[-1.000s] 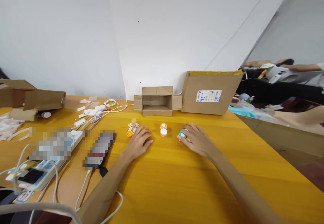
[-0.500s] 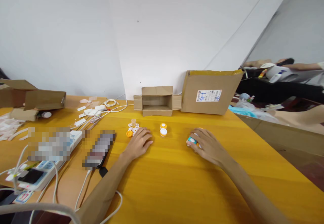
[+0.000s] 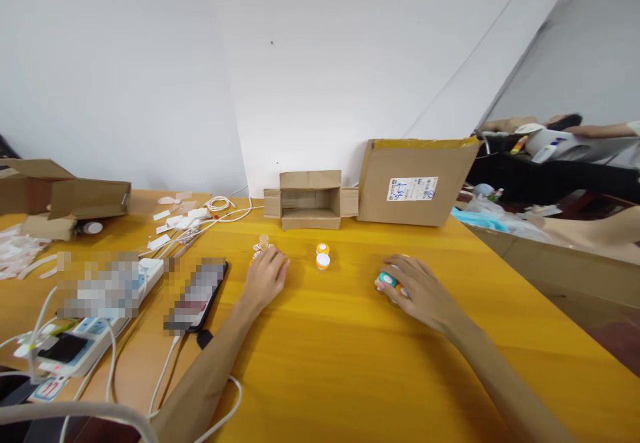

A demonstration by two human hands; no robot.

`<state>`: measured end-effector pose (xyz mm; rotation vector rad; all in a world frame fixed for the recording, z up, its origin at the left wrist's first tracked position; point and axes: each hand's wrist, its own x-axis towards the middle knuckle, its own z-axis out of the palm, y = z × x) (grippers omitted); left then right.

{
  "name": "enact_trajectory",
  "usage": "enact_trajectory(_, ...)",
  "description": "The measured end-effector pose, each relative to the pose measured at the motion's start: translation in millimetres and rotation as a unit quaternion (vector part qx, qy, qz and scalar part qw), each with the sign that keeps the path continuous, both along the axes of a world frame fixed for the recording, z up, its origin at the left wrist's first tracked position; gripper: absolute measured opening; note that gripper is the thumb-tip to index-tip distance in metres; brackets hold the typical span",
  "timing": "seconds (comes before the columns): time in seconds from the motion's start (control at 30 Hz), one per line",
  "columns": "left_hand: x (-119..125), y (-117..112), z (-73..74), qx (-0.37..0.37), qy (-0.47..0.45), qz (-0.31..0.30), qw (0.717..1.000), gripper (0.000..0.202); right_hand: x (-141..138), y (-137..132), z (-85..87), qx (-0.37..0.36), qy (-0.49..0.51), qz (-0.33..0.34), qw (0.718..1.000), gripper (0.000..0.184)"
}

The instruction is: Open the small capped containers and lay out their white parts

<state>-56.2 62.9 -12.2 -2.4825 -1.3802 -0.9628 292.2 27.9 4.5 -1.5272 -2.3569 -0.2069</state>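
Observation:
Curled over a little group of round plastic parts [image 3: 263, 239], my left hand [image 3: 266, 275] hides most of them. Its fingertips point down, and what they grip, if anything, is hidden. To the right, my right hand [image 3: 420, 291] is wrapped round several small round pieces on the table. One is a teal piece with a white centre [image 3: 387, 279], and an orange one [image 3: 401, 289] shows below the fingers. Between the hands stand two small round orange-and-white pieces, one with an orange top [image 3: 323, 248] and one with a white top [image 3: 323, 261].
An open cardboard box [image 3: 311, 218] stands by the wall, beside a larger labelled carton [image 3: 420, 196]. On the left lie a phone [image 3: 197, 296], a power strip [image 3: 107, 333], white cables and paper slips [image 3: 187, 219]. Part of another person is at the far right.
My left hand has shifted left over the parts, its fingers more curled. My right hand has slid slightly right with the pieces under it.

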Motion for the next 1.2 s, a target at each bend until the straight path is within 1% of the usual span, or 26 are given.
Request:
enact_trajectory(0.03, -3.6, 1.4, 0.6, 0.01, -0.008, 0.035, 0.999, 0.019, -0.2, 0.0, 0.0, 0.0, 0.002, 0.0, 1.0, 0.046)
enact_trajectory(0.1, -11.5, 3.7, 0.8, 0.007, -0.009, 0.082, 0.997, 0.015, 0.1, 0.3, -0.6, 0.0, 0.007, 0.002, 1.0, 0.046)
enact_trajectory(0.17, -18.6, 5.4, -0.8, -0.02, 0.011, 0.106, 0.994, 0.009, 1.4, 1.1, -2.0, 0.005, 0.012, 0.003, 1.0, 0.045)
enact_trajectory(0.27, -25.2, 7.6, -5.2, -0.051, 0.035, 0.136, 0.989, 0.012, 4.6, 2.7, -4.4, 0.008, 0.015, 0.005, 1.0, 0.045)
enact_trajectory(0.37, -27.4, 10.4, -9.8, -0.058, 0.032, 0.135, 0.989, 0.013, 7.8, 3.2, -5.4, 0.004, 0.011, 0.007, 1.0, 0.044)
enact_trajectory(0.5, -28.5, 14.3, -12.3, -0.036, 0.02, 0.114, 0.993, 0.016, 9.9, 2.5, -4.7, 0.004, 0.003, 0.008, 1.0, 0.045)
enact_trajectory(0.63, -28.9, 16.1, -10.6, -0.025, 0.024, 0.1, 0.994, 0.016, 10.4, 1.6, -4.0, 0.003, 0.001, 0.01, 1.0, 0.045)
enact_trajectory(0.77, -27.3, 15.0, -7.8, -0.018, 0.019, 0.1, 0.995, 0.016, 9.7, -1.1, -4.1, 0.0, -0.006, 0.008, 1.0, 0.046)
enact_trajectory(0.87, -25.0, 13.3, -6.2, 0.0, 0.016, 0.104, 0.994, 0.017, 4.8, -4.1, -2.6, 0.026, -0.012, -0.007, 1.0, 0.051)
enact_trajectory(0.97, -20.2, 11.3, -4.5, 0.015, 0.006, 0.09, 0.996, 0.016, -10.0, -4.7, 1.5, 0.079, -0.001, -0.007, 0.997, 0.053)
enact_trajectory(1.07, -12.5, 8.5, -2.6, 0.029, 0.005, 0.061, 0.998, 0.016, -38.1, 0.0, 3.1, 0.128, 0.037, 0.016, 0.991, 0.054)
enact_trajectory(1.13, -6.9, 6.1, -1.4, 0.035, 0.011, 0.032, 0.999, 0.015, -62.6, 5.9, -1.0, 0.153, 0.079, 0.02, 0.985, 0.053)
enact_trajectory(1.2, -2.3, 3.8, -0.6, 0.03, 0.01, -0.001, 1.0, 0.015, -88.4, 12.8, -10.1, 0.158, 0.133, -0.008, 0.978, 0.049)
